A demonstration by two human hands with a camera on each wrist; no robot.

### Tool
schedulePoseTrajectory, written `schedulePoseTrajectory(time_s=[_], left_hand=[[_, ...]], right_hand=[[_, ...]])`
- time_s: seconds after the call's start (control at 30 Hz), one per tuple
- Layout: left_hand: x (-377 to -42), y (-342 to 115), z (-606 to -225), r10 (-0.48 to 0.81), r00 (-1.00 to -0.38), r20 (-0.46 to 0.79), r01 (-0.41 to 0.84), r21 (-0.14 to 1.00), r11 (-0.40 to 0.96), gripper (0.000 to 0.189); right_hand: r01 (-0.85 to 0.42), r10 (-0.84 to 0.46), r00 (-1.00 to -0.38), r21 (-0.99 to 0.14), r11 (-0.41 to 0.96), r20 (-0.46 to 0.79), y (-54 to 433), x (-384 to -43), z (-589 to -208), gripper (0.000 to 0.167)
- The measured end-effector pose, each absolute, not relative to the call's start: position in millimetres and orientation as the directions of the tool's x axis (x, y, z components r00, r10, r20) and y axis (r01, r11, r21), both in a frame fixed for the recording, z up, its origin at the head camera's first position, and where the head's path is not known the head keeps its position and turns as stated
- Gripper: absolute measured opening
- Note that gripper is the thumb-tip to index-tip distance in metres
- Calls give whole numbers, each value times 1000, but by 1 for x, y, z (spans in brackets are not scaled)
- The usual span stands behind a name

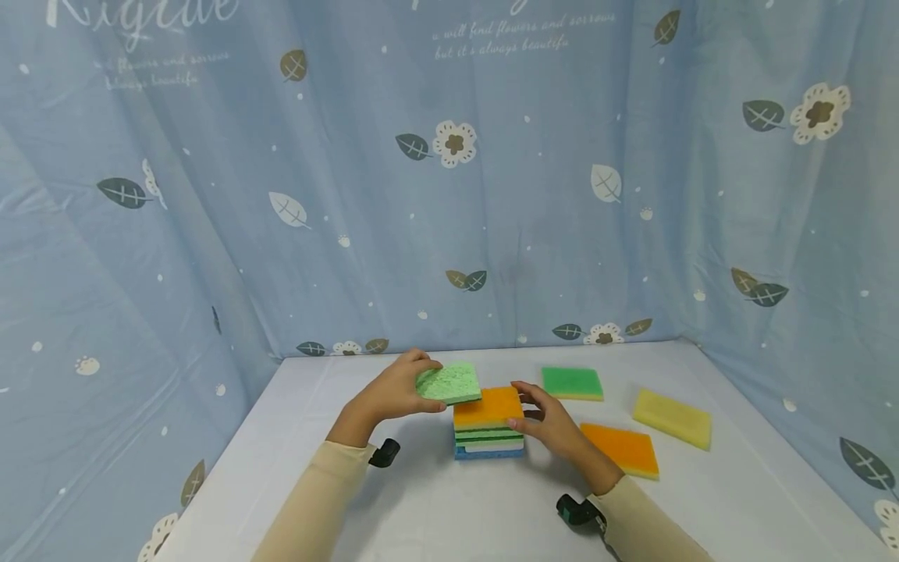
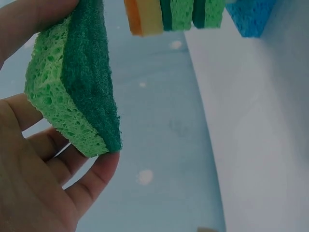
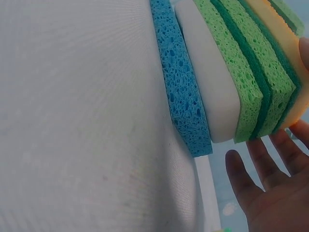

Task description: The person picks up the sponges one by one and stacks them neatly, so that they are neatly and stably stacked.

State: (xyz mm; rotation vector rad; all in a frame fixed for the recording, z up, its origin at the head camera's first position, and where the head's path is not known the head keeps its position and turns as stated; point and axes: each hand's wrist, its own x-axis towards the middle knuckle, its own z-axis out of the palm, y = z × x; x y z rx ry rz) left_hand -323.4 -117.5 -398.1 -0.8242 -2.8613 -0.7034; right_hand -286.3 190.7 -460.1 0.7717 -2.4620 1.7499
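A light green sponge with a dark green scouring layer point(image 2: 89, 72) is pinched between the thumb and fingers of my left hand point(image 1: 399, 388). It is tilted and overlaps the left corner of a sponge stack in the head view. On top of that stack lies an orange-and-yellow sponge point(image 1: 489, 407), held at its right end by my right hand point(image 1: 555, 428), thumb in front and fingers behind. Beneath it come two green sponges point(image 3: 236, 63), a white sponge point(image 3: 207, 77) and, at the bottom, a blue sponge point(image 3: 181, 77).
To the right on the white table point(image 1: 421, 515) lie a green-topped sponge point(image 1: 572, 382), a yellow sponge point(image 1: 672, 419) and another orange sponge point(image 1: 621, 449), the latter close to the right wrist. A blue patterned curtain point(image 1: 520, 195) hangs behind the table and along its sides.
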Motion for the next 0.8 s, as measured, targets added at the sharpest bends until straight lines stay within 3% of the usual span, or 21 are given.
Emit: schedulePoseTrajectory(time_s=[0.8], left_hand=[[-326, -78, -401, 527, -820, 223, 568, 422, 707, 72]], right_hand=[[-421, -394, -866, -875, 239, 309, 190, -287, -460, 66]])
